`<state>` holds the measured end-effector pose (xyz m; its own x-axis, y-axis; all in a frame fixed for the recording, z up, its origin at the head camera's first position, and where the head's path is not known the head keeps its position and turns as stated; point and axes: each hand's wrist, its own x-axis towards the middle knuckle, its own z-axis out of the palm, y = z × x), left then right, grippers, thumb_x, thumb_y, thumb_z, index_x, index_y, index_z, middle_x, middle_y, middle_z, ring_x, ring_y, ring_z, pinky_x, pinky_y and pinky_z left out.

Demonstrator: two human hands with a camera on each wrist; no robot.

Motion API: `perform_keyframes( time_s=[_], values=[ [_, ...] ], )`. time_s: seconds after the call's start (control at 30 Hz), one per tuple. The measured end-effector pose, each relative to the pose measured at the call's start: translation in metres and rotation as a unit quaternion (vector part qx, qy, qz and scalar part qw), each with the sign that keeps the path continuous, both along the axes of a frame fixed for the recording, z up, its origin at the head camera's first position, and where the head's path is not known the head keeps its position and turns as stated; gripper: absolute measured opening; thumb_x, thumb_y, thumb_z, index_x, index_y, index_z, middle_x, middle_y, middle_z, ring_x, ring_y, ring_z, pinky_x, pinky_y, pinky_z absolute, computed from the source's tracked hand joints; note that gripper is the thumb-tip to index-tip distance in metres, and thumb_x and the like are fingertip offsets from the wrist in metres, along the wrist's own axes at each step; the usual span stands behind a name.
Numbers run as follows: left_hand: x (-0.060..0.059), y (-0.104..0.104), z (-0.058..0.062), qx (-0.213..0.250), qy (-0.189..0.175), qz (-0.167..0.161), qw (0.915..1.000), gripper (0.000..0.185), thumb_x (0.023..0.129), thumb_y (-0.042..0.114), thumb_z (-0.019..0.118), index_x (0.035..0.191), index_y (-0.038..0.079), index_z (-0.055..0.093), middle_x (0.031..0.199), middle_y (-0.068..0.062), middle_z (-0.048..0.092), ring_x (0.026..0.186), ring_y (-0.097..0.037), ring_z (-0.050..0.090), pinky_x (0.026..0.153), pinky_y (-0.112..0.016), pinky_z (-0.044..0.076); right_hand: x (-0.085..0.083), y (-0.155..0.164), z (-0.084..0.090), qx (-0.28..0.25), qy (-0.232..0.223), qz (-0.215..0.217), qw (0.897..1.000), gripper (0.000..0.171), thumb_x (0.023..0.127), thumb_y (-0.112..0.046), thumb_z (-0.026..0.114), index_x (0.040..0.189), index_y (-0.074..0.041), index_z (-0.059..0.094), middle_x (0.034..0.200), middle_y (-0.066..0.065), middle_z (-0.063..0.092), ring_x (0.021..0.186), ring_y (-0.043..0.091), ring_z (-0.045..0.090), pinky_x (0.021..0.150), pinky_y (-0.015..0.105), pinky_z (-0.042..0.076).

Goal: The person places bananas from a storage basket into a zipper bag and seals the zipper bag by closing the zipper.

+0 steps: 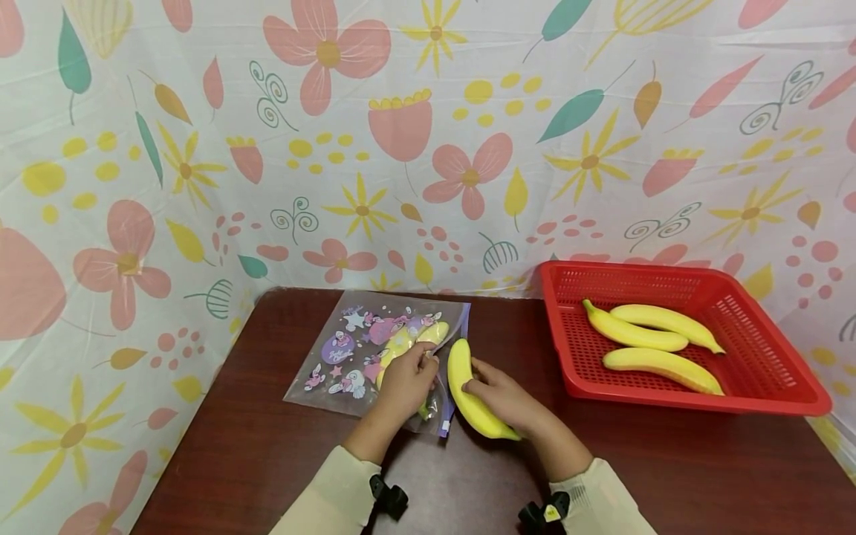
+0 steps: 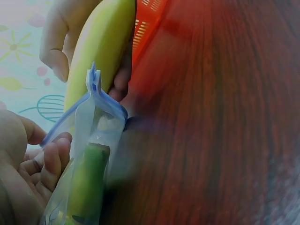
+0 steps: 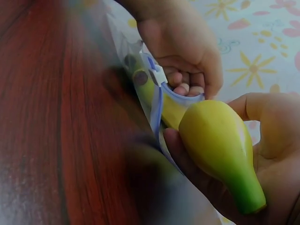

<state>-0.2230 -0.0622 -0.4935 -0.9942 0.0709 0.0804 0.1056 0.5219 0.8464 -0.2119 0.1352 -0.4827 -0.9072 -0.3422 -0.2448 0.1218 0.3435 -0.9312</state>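
Here, on a dark wooden worktop (image 1: 602,461): the left hand (image 1: 401,383) has its fingers curled on the open mouth of a clear printed zip bag (image 1: 348,349), pinching the edge by the blue zip strip (image 2: 101,96). The right hand (image 1: 501,397) is wrapped round a yellow banana (image 1: 468,390), thumb on top and fingers beneath, holding it just beside the bag's opening with its greenish stem end toward the person. The bag lies flat on the worktop, left of the held banana, its printed side showing cartoon figures. Inside the bag: at least one banana (image 1: 408,345), seen through the plastic; its green stem (image 2: 89,178) sits close to the bag mouth. To the right, near but apart from the hands, a red plastic basket (image 1: 769,334) with perforated walls stands on the worktop. Inside the basket: three yellow bananas (image 1: 652,338), lying side by side. Behind everything hangs a floral cloth backdrop (image 1: 428,134).
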Motion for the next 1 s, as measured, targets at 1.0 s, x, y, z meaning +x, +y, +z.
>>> perform_keyframes(
  time_s=[1.0],
  values=[
    [0.000, 0.002, 0.001, -0.030, 0.006, -0.010, 0.9995, 0.034, 0.099, 0.027, 0.055, 0.130, 0.017, 0.067, 0.079, 0.007, 0.060, 0.055, -0.005, 0.047, 0.054, -0.023, 0.040, -0.013, -0.025, -0.020, -0.102, -0.020, -0.086, 0.991, 0.068, 0.096, -0.013, 0.056, 0.158, -0.003, 0.029, 0.145, 0.028, 0.052, 0.089, 0.015, 0.064, 0.074, 0.026, 0.053]
  ],
)
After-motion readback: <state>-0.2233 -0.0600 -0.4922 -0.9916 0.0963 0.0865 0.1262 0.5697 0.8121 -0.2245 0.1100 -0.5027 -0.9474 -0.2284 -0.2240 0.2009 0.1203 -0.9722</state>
